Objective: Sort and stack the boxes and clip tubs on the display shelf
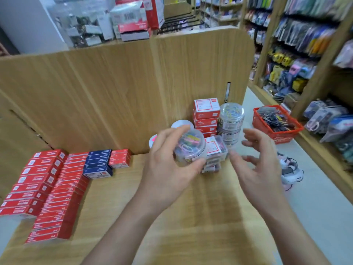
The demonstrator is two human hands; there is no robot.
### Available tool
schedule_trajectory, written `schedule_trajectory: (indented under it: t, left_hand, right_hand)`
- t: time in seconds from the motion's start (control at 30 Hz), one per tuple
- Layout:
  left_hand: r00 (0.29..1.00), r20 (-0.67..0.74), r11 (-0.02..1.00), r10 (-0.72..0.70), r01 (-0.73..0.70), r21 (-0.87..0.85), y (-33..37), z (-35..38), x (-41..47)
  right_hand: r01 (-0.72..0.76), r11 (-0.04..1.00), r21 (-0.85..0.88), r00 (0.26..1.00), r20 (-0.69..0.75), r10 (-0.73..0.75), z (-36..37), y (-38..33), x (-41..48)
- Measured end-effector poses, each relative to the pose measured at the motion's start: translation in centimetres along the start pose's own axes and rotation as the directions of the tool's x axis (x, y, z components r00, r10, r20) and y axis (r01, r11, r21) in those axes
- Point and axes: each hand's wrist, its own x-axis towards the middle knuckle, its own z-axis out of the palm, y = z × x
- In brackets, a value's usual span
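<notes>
Behind the clip tub (189, 148), red boxes (206, 115), print blurred.

A: Left hand?
B: Left hand (168, 169) grips a round clear clip tub (190, 148), fingers over the lid, thumb on the near side.
A: Right?
B: Right hand (259, 165) has its fingers spread, just beside a stack of small clear boxes (216, 150).
A: Behind?
B: Red box stack (206, 115) just beside a tub tower (231, 123). Flat red boxes (47, 188) and blue boxes (98, 163) in rows, well left.
</notes>
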Motion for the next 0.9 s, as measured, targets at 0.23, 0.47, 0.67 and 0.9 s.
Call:
schedule_trajectory:
  t: [0.23, 0.47, 0.67, 0.9]
  left_hand:
    - [0.983, 0.005, 0.949, 0.183, -0.178, 0.259, 4.9, 4.5, 9.5]
    - [0.953, 0.046, 0.848, 0.3, -0.288, 0.446, 3.6, 7.8, 11.5]
    - [0.951, -0.071, 0.907, 0.303, -0.264, 0.329, 2.6, 6.1, 9.6]
    - [0.992, 0.126, 0.944, -0.03, -0.013, 0.328, -2.4, 4.8, 1.6]
  right_hand:
    - [-0.062, 0.998, -0.017, 0.977, 0.204, 0.064, -1.9, -0.4, 6.9]
    - [-0.062, 0.988, 0.139, 0.969, 0.244, 0.027, -1.2, 0.0, 8.0]
    - [-0.031, 0.999, 0.024, 0.979, 0.201, 0.025, -1.1, 0.7, 8.7]
    - [0.018, 1.0, -0.013, 0.985, 0.174, -0.016, -0.5, 1.3, 9.4]
